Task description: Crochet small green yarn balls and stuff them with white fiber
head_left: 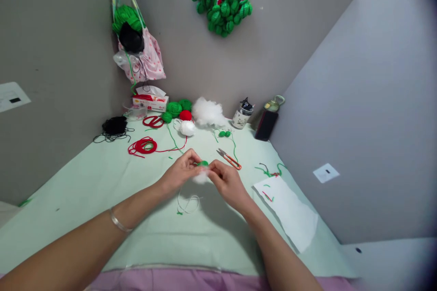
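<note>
Forearms [78, 240] frame left hand [178, 172] and right hand [228, 183], together pinching a green piece [203, 163] and white fluff [201, 178]. Both seem light, squashy, best held by edges.

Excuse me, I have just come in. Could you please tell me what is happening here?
Someone sits at handwork. The left hand pinches a small green piece; the right hand meets it, with a tuft of white fluff between them. Orange-handled thread snips lie on the table just beyond the right hand. Farther back are a heap of white fluff and a red yarn ball.
</note>
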A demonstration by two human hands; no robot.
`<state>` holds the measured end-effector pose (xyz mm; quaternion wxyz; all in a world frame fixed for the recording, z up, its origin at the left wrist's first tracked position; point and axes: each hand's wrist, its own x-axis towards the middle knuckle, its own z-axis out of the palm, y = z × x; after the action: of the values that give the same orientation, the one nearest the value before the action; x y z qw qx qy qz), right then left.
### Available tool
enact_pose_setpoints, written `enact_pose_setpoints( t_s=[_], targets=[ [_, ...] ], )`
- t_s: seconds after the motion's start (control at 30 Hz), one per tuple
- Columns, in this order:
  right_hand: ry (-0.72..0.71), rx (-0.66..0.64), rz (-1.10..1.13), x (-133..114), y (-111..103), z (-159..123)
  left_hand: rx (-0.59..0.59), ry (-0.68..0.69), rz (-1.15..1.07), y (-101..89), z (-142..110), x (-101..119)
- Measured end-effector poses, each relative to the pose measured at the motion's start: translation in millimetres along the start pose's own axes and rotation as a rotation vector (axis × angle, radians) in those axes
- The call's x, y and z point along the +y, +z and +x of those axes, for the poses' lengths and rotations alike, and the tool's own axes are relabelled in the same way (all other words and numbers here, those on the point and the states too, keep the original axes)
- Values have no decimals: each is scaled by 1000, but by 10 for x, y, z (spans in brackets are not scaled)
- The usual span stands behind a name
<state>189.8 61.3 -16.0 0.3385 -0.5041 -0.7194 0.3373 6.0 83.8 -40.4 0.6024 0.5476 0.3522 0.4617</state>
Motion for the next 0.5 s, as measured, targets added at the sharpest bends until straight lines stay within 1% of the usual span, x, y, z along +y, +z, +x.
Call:
enact_pose_setpoints(
  t_s=[0.07,0.13,0.23,0.3,0.37,0.4,0.47,0.5],
  targets=[
    [29,-56,76,-37,2,-12,31,18,20,1,17,-24],
    [44,-77,113,-80,47,-33,94,48,54,17,26,-60],
    [16,-82,91,-126,144,-66,199,92,107,43,26,-114],
    [2,-68,65,-125,176,-68,243,104,124,48,21,-130],
    [-11,-14,1,-103,157,-48,254,99,116,46,19,-126],
    [-29,33,-40,-88,131,-33,249,92,102,46,18,-119],
    [-95,145,-88,-64,67,-2,229,78,62,54,15,-100],
    [-133,185,-72,-58,38,10,213,68,38,63,12,-92]
  ],
)
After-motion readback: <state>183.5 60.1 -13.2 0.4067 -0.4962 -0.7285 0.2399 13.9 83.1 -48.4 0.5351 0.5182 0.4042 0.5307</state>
